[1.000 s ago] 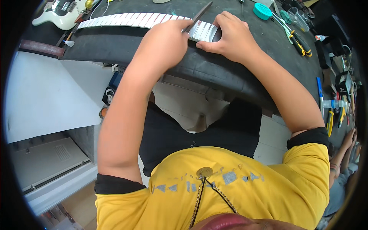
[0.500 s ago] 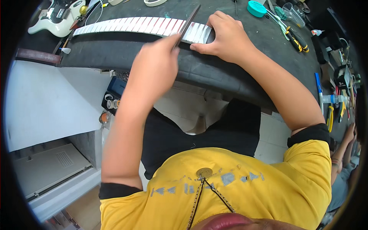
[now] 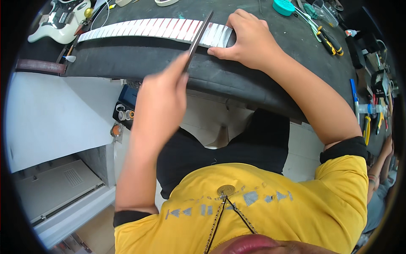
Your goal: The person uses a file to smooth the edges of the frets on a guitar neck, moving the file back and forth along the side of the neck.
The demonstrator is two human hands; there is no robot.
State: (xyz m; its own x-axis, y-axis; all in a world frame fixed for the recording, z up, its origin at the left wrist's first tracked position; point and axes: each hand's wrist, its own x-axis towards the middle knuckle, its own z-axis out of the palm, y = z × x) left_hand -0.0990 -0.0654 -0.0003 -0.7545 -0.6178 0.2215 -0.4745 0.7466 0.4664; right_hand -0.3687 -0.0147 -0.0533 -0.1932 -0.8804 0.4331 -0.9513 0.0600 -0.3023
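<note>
My left hand (image 3: pixel 163 93), somewhat blurred, is closed on a long flat dark tool like a file (image 3: pixel 196 39), slanting up to the right across a guitar neck (image 3: pixel 156 28). The neck lies along the near edge of the dark padded bench (image 3: pixel 127 57), its top covered in silvery strips with thin reddish lines between them. My right hand (image 3: pixel 247 42) grips the neck's right end, thumb on the near side and fingers curled over the far side.
A white guitar body (image 3: pixel 59 21) lies at upper left. A turquoise tin (image 3: pixel 282 7), yellow-black pliers (image 3: pixel 327 42) and assorted tools are on the right. A white panel (image 3: pixel 55 118) stands lower left; a co-worker's arm (image 3: pixel 376 167) is at far right.
My left hand and the tool have moved down toward me and to the left, across the neck. My right hand stays on the neck's end.
</note>
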